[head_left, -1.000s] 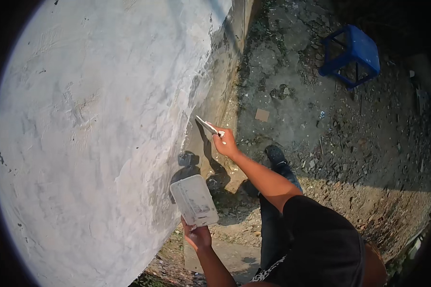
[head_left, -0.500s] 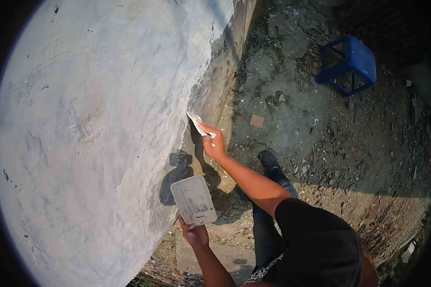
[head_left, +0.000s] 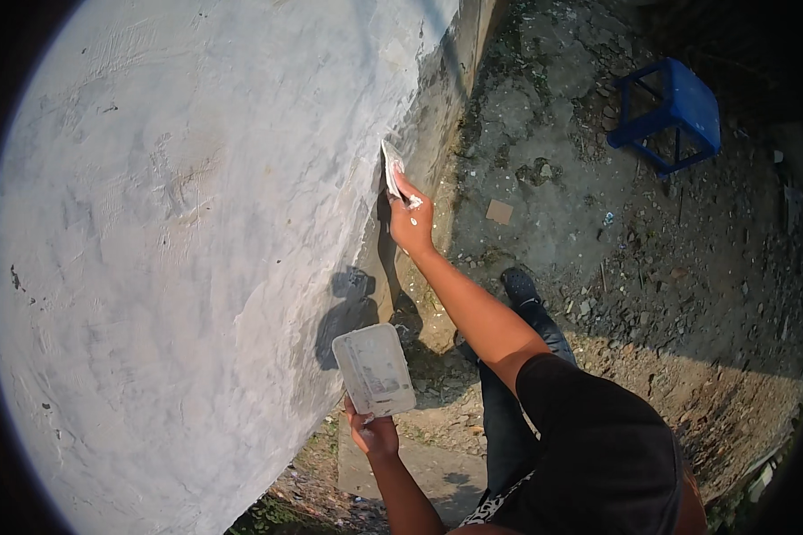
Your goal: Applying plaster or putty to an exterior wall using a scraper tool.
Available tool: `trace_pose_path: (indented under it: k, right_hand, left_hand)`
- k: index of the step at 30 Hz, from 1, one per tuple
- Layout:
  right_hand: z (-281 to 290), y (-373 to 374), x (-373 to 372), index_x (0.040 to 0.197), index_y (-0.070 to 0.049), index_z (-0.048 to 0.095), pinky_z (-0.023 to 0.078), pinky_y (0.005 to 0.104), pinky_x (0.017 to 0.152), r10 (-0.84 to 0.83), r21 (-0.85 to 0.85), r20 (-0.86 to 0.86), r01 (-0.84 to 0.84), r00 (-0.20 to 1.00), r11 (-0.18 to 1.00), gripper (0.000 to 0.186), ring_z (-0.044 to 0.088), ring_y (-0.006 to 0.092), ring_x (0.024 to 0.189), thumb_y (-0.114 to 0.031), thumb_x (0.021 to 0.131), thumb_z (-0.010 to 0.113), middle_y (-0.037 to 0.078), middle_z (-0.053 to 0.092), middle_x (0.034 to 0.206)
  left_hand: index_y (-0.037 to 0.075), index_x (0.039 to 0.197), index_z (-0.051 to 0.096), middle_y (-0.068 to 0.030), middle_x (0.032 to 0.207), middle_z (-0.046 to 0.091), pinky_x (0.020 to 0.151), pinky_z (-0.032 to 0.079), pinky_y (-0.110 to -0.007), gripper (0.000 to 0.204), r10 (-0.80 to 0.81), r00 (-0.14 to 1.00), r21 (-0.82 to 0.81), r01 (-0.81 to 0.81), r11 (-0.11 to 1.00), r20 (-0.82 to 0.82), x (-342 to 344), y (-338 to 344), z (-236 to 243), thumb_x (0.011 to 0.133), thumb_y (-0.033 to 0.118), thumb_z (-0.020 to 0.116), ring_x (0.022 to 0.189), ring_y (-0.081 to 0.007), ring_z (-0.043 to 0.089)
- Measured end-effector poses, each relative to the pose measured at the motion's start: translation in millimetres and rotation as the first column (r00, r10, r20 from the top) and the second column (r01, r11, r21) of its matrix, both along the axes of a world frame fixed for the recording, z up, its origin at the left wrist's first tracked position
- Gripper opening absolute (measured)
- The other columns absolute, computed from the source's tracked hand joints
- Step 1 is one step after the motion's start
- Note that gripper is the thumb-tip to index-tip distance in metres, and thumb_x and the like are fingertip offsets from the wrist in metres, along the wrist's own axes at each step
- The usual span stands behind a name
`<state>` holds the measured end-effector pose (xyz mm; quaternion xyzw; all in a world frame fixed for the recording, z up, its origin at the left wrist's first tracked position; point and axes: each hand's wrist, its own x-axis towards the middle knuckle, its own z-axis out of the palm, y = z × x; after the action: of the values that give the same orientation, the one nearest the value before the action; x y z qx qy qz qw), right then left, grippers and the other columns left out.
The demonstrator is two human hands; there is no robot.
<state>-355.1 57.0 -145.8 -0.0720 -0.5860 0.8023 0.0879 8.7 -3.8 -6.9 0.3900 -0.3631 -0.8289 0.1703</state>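
Observation:
My right hand [head_left: 412, 218] is closed around a putty knife [head_left: 391, 168] smeared with white paste. Its blade meets the lower part of the white-coated wall [head_left: 178, 267], along the ragged border with bare grey plaster. White blobs stick to the back of this hand. Lower down, my left hand [head_left: 372, 432] grips one end of a shallow, pale plastic tray [head_left: 375, 370], held tilted beside the wall. Thin white residue streaks the tray's inside. Most of the knife's handle is hidden in my fingers.
A blue plastic stool [head_left: 674, 116] stands on the rough ground at the far right. A small brown square piece [head_left: 499, 211] lies on the concrete. Rubble [head_left: 651, 303] is scattered to the right of my leg [head_left: 504, 410]. My shadow falls on the wall.
My right hand has moved the putty knife farther along the wall's lower border, away from the tray. The left hand still holds the tray, and the whole view has shifted slightly.

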Motion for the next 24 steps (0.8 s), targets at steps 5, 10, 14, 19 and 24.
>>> trace_pose_path:
  k: [5, 10, 14, 19, 24]
  right_hand:
    - [21, -24, 100, 0.129, 0.006, 0.058, 0.037, 0.0385, 0.111, 0.196, 0.150, -0.140, -0.175, 0.971, 0.973, 0.052, 0.052, 0.0404, 0.129, 0.004, 0.079, 0.046, 0.029, 0.056, 0.134]
    - [32, 30, 93, 0.119, 0.004, 0.065, 0.048, 0.0301, 0.087, 0.282, 0.122, 0.039, -0.284, 0.959, 0.951, 0.039, 0.062, 0.0164, 0.093, 0.000, 0.084, 0.049, 0.012, 0.070, 0.105]
    - [57, 35, 17, 0.114, 0.003, 0.066, 0.049, 0.0294, 0.081, 0.031, 0.065, 0.025, -0.033, 0.999, 0.997, 0.035, 0.062, 0.0142, 0.087, 0.001, 0.084, 0.048, 0.009, 0.070, 0.096]
    - [80, -5, 32, 0.114, 0.003, 0.068, 0.050, 0.0325, 0.091, -0.009, 0.291, -0.092, 0.035, 0.996, 0.956, 0.043, 0.069, 0.0278, 0.102, 0.003, 0.077, 0.044, 0.022, 0.071, 0.107]
    - [78, 13, 77, 0.108, 0.002, 0.070, 0.050, 0.0365, 0.095, 0.346, 0.300, -0.313, -0.253, 0.884, 0.920, 0.049, 0.068, 0.0366, 0.101, 0.004, 0.067, 0.043, 0.024, 0.071, 0.106]
  left_hand:
    - [0.006, 0.146, 0.034, -0.0160, 0.147, 0.044, 0.112, 0.036, -0.052, 0.070, 0.102, 0.994, 0.026, -0.104, 0.994, 0.046, 10, -16, 11, 0.079, 0.009, 0.055, 0.136, -0.0346, 0.042]
    - [0.005, 0.136, 0.044, -0.0140, 0.137, 0.053, 0.105, 0.046, -0.049, 0.066, 0.081, 0.996, 0.024, -0.081, 0.996, 0.028, 22, -34, 17, 0.071, 0.005, 0.055, 0.127, -0.0333, 0.052]
    - [0.005, 0.135, 0.045, -0.0148, 0.135, 0.054, 0.104, 0.046, -0.049, 0.064, 0.004, 1.000, 0.043, -0.005, 0.999, 0.023, 32, -41, 12, 0.072, 0.004, 0.054, 0.124, -0.0331, 0.054]
    - [0.004, 0.134, 0.046, -0.0155, 0.134, 0.054, 0.104, 0.047, -0.049, 0.062, -0.027, 0.999, 0.070, 0.029, 0.997, -0.022, 45, -58, 6, 0.073, 0.001, 0.052, 0.124, -0.0324, 0.055]
    - [0.002, 0.139, 0.041, -0.0186, 0.135, 0.052, 0.109, 0.043, -0.049, 0.067, -0.129, 0.991, 0.076, 0.132, 0.988, -0.039, 42, -67, 7, 0.073, 0.004, 0.054, 0.125, -0.0349, 0.053]
